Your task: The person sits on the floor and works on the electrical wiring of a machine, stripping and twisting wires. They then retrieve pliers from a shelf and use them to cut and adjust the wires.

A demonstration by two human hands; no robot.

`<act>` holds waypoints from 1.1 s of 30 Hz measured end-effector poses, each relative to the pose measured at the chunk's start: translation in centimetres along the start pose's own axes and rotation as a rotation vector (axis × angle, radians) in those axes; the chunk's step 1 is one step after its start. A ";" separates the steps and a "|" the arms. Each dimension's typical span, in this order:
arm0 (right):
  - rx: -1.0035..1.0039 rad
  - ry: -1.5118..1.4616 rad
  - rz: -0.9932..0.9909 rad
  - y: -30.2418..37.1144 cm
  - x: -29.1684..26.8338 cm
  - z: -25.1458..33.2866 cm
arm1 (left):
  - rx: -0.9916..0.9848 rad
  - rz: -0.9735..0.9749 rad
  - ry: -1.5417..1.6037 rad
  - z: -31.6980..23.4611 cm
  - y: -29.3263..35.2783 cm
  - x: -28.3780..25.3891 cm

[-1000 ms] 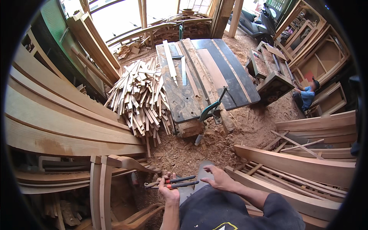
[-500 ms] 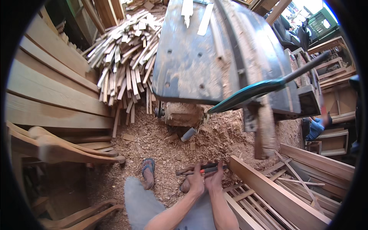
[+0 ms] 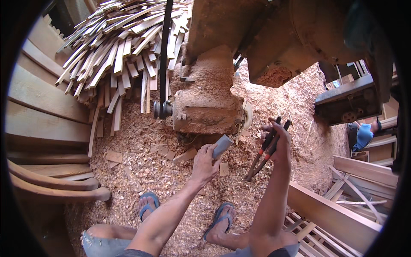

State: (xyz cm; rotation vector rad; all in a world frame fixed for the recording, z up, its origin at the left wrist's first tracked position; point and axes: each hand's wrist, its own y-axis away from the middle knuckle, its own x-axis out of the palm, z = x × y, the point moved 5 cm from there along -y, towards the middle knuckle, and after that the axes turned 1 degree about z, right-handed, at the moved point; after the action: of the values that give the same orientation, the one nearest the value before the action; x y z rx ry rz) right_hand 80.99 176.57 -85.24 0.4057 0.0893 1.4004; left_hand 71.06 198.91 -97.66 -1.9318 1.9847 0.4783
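My left hand [image 3: 204,165] has its fingers closed on the near end of a small grey cylinder [image 3: 221,146], just below a motor [image 3: 205,113] caked in sawdust. To the right, my right hand [image 3: 280,141] grips long pincers [image 3: 266,150] with dark handles and red-orange bands. Their rusty jaws point down toward the shavings. A dark belt [image 3: 166,51] runs up from the pulley [image 3: 162,110] on the motor's left side. Thin wires show beneath the motor, partly hidden.
A machine's dusty underside [image 3: 265,38] hangs over the motor. Wood offcuts [image 3: 124,51] are heaped at far left, boards [image 3: 43,124] stacked nearer. Wooden frames [image 3: 334,210] lie at right. Shavings [image 3: 171,188] cover the floor around my feet. Another person [image 3: 364,136] is at far right.
My view has dropped and come closer to the motor. Both hands were at the pincers; now my left hand is at the grey cylinder, while my right hand has moved right with the pincers.
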 end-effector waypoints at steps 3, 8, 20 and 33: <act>0.004 -0.251 -0.135 1.1 -2.1 -3.4 | 0.126 0.035 -0.078 1.1 -1.4 0.5; 0.020 -0.486 -0.242 1.6 -4.5 -6.3 | 0.082 0.121 -0.090 2.3 -2.5 2.4; 0.116 0.159 0.010 0.1 -2.7 -8.9 | 0.244 0.089 -0.174 1.3 -3.3 3.8; 0.070 -0.161 -0.155 -1.0 -2.8 -8.1 | 0.121 0.222 -0.056 -0.8 -4.0 3.7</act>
State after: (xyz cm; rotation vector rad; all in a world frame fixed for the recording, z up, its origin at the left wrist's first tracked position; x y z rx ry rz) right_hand 79.00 175.53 -93.58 0.5566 0.0378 1.2105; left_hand 74.93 195.15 -98.70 -1.6186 2.1494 0.4499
